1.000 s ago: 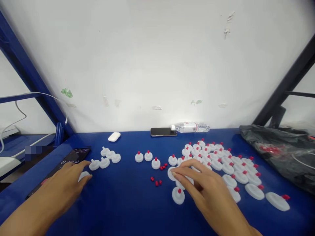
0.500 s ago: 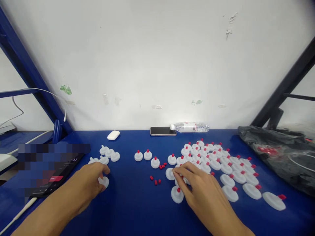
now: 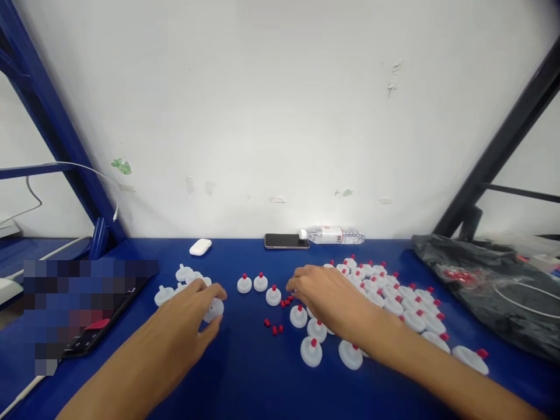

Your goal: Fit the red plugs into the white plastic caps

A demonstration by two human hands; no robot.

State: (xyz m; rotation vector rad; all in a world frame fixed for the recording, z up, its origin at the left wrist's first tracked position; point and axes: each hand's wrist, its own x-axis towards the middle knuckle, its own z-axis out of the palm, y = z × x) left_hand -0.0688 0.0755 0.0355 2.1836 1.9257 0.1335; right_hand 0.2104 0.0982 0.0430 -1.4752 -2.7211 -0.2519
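My left hand (image 3: 192, 318) holds a white plastic disc-shaped cap with a nozzle (image 3: 215, 310) between thumb and fingers, its flat side facing me. Beside that hand lie several bare white nozzle caps (image 3: 164, 296), partly covered by it. My right hand (image 3: 326, 291) hovers with bent, slightly parted fingers, its tips beside a few small red tips (image 3: 287, 301); its thumb is mostly hidden. More loose red tips (image 3: 275, 331) lie nearer me. Under and around the right forearm spread many white caps with red tips (image 3: 311, 352). Three such tipped caps (image 3: 261, 283) stand between my hands.
At the back lie a phone (image 3: 286, 241), a clear water bottle (image 3: 332, 234) and a white earbud case (image 3: 200, 247). A dark plastic bag (image 3: 472, 274) fills the right edge. To the left sits a black device (image 3: 94, 335) with a cable, partly blurred out.
My left hand has moved right, bringing a white cap away from the left group. The right hand has left the tipped caps and shifted up and left toward the red tips. The view has shifted slightly.
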